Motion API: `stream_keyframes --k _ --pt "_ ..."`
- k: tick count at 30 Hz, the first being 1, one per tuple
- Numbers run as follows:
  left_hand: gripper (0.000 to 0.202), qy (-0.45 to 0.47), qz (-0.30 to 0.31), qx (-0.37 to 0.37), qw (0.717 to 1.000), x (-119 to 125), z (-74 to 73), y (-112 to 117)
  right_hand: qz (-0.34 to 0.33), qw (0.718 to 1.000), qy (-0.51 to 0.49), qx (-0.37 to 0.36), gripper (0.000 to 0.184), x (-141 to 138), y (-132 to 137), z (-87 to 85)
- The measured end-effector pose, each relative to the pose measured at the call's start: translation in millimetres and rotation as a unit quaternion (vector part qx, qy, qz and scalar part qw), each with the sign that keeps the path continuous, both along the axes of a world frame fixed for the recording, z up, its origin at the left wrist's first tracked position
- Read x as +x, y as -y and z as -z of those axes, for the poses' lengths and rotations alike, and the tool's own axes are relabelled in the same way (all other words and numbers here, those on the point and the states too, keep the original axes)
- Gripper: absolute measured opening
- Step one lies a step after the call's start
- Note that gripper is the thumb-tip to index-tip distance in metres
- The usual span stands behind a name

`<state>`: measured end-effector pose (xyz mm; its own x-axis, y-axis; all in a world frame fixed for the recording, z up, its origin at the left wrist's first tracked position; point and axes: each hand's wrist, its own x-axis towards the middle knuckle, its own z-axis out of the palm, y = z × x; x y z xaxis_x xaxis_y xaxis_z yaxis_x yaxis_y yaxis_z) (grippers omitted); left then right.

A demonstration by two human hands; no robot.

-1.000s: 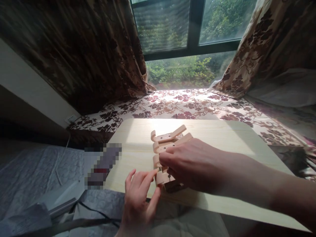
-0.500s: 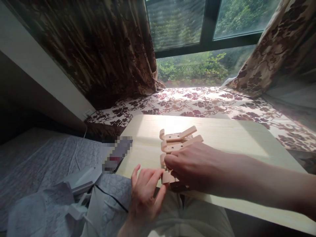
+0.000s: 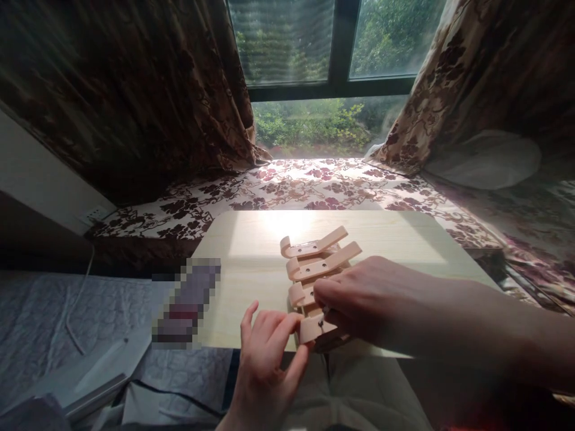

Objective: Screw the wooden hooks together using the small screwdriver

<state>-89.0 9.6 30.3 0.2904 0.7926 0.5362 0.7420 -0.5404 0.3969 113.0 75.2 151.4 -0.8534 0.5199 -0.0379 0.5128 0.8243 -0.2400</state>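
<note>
My left hand point(image 3: 268, 352) pinches the nearest hook point(image 3: 314, 328) at its curled end. My right hand point(image 3: 362, 297) curls over that hook (whether it grips anything, I cannot tell).

Hooks point(image 3: 308, 268) on table point(image 3: 251, 272); left hand point(image 3: 269, 350) at left, right hand point(image 3: 362, 293) at right; window point(image 3: 309, 123) behind table.

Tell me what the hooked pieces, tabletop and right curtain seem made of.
Hooked pieces: smooth, satin, evenly pale; possibly wood, though plastic can't be ruled out. Tabletop: light wood or wood-look laminate; faint grain, glossy glare. Right curtain: fabric, apparently matte, judging by its folds and floral pattern.
</note>
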Motion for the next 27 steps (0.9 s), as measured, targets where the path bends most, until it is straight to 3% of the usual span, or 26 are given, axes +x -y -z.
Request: stream_keyframes --k 4,10,18,27 --pt "0.025 -0.005 -0.001 -0.012 1.000 0 -0.4 1 0.003 1.000 0.004 0.029 0.006 -5 -4 2.5" --pt "0.025 0.009 -0.012 -0.023 1.000 4 -2.5 3 -0.050 0.998 0.018 -0.023 0.008 -7 -11 -8.3" --pt "0.025 0.009 -0.007 -0.035 0.999 4 -4.9 4 -0.023 1.000 0.001 0.018 0.007 -5 -14 -2.0" --pt "0.027 0.019 -0.002 -0.038 0.999 3 -3.2 4 -0.089 0.992 0.009 -0.092 0.007 -7 -10 -2.2"
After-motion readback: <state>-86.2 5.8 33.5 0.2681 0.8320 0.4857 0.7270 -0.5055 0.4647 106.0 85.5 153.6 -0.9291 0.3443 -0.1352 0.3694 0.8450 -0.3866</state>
